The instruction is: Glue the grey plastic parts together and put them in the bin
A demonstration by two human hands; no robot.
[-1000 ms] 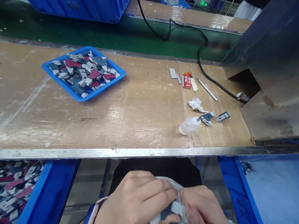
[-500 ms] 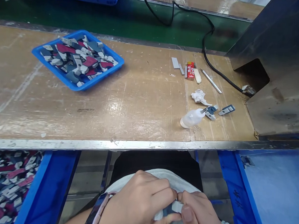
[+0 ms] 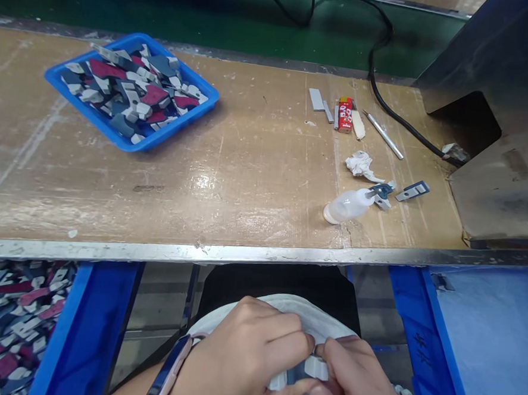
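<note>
1. A worn wooden bench with a metal front edge spans the view; beyond it at 12 o'clock runs a green belt, and a grey metal housing stands at 2 o'clock.
2. On the bench, a blue tray of grey and red pieces sits at 10 o'clock; a small squeeze bottle lies at 1 o'clock.
3. The small grey-and-white piece is at 6 o'clock, below the bench edge over the lap, its long axis running roughly 9 to 3.
4. The left hand and right hand meet fingertip to fingertip, knuckles up; each grip is pinched on the piece.
</note>
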